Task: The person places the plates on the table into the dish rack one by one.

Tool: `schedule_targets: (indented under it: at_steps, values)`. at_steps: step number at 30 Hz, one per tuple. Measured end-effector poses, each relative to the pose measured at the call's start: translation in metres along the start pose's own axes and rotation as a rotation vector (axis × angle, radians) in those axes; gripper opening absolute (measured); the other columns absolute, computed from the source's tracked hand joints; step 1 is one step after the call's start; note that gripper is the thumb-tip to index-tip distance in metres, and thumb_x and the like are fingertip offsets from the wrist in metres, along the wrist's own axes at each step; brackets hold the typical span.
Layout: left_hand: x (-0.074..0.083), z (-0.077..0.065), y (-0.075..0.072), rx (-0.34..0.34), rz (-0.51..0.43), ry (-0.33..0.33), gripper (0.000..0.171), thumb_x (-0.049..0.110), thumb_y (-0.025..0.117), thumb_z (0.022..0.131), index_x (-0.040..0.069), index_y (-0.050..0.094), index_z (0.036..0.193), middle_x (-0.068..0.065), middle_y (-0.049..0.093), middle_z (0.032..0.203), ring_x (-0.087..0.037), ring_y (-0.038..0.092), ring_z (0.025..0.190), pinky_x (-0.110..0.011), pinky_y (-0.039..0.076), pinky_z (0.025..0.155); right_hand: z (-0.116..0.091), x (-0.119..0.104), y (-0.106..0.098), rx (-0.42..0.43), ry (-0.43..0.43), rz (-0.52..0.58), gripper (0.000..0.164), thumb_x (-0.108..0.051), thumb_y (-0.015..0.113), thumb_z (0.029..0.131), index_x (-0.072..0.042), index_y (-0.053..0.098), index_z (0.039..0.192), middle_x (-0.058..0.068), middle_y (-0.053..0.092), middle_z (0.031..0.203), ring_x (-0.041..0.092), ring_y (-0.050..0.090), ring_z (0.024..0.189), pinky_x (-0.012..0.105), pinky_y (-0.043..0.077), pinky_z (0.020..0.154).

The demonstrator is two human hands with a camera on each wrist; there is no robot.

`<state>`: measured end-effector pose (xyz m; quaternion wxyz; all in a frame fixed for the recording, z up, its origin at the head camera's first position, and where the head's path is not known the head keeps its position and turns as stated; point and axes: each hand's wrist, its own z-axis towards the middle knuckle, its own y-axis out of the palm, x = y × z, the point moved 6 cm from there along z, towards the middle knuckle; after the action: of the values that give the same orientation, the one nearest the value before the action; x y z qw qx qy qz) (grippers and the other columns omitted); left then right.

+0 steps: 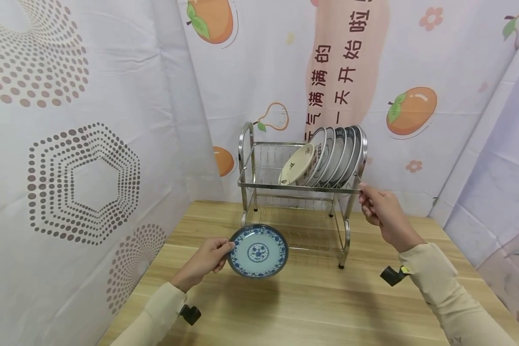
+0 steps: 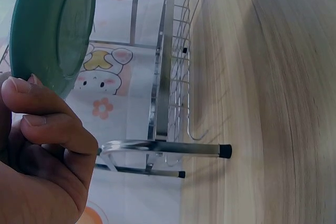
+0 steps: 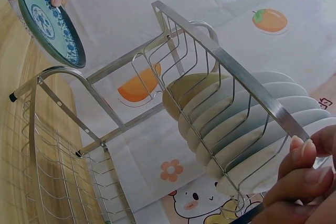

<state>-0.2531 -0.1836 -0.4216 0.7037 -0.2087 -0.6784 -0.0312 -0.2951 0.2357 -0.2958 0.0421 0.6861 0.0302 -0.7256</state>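
A blue-and-white patterned plate [image 1: 257, 251] is pinched at its left rim by my left hand [image 1: 205, 262], held above the table in front of the rack. In the left wrist view, the plate's green underside [image 2: 52, 24] faces the camera. My right hand [image 1: 385, 214] grips the front right corner of the metal dish rack [image 1: 302, 187], at its upper tier. Several plates [image 1: 339, 156] stand on edge at the right end of that tier, with a cream plate [image 1: 297, 165] leaning leftmost. From the right wrist view, fingertips [image 3: 302, 153] curl on the rack's top bar.
The rack's lower wire tier [image 1: 294, 230] holds no plates in view. Its black-tipped feet [image 1: 341, 266] stand on the wooden table [image 1: 311, 302]. Behind hangs a printed curtain [image 1: 259, 86], and another patterned curtain [image 1: 91, 182] closes off the left side.
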Motion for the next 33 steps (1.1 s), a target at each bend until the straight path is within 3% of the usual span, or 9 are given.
schedule_targets:
  at_steps: [8,15,21,28,33]
  values:
    - [0.003,0.002,0.005,-0.01,-0.005,0.003,0.031,0.023,0.054,0.108,0.004,0.057,0.084,0.001,0.048,0.064,-0.009,0.04,0.051,-0.019,0.036,0.045,-0.006,0.015,0.006,-0.036,-0.014,0.004,0.052,-0.049,0.039,0.11,-0.008,0.058,0.086,-0.003,0.053,0.062,0.005,0.044,0.047,0.019,0.033,0.04]
    - [0.004,0.005,0.012,-0.021,0.0,0.007,0.032,0.023,0.054,0.108,0.006,0.056,0.082,0.001,0.047,0.063,-0.009,0.041,0.05,-0.019,0.036,0.045,-0.013,0.047,0.025,-0.052,0.081,-0.248,0.048,-0.046,0.04,0.111,-0.007,0.056,0.088,-0.004,0.049,0.062,0.006,0.037,0.049,0.021,0.031,0.044]
    - [0.008,0.007,0.017,-0.025,0.003,0.009,0.033,0.024,0.054,0.108,0.006,0.054,0.081,0.001,0.047,0.063,-0.009,0.04,0.05,-0.02,0.036,0.045,-0.025,0.072,0.054,-0.185,0.137,-0.367,0.046,-0.046,0.045,0.109,-0.006,0.059,0.091,0.001,0.049,0.066,0.009,0.036,0.053,0.022,0.029,0.047]
    - [0.011,0.009,0.021,-0.027,0.007,0.01,0.031,0.023,0.052,0.109,0.004,0.058,0.084,0.001,0.047,0.063,-0.01,0.041,0.05,-0.02,0.036,0.046,-0.041,0.092,0.09,-0.372,0.16,-0.32,0.052,-0.05,0.048,0.107,-0.004,0.062,0.09,0.001,0.051,0.063,0.008,0.03,0.047,0.021,0.025,0.044]
    - [0.01,0.01,0.024,-0.041,0.007,0.005,0.031,0.024,0.053,0.109,0.003,0.059,0.085,0.001,0.047,0.063,-0.01,0.041,0.05,-0.02,0.036,0.046,-0.051,0.099,0.106,-0.434,0.184,-0.288,0.053,-0.051,0.048,0.107,-0.004,0.063,0.09,0.0,0.051,0.063,0.007,0.03,0.046,0.02,0.024,0.043]
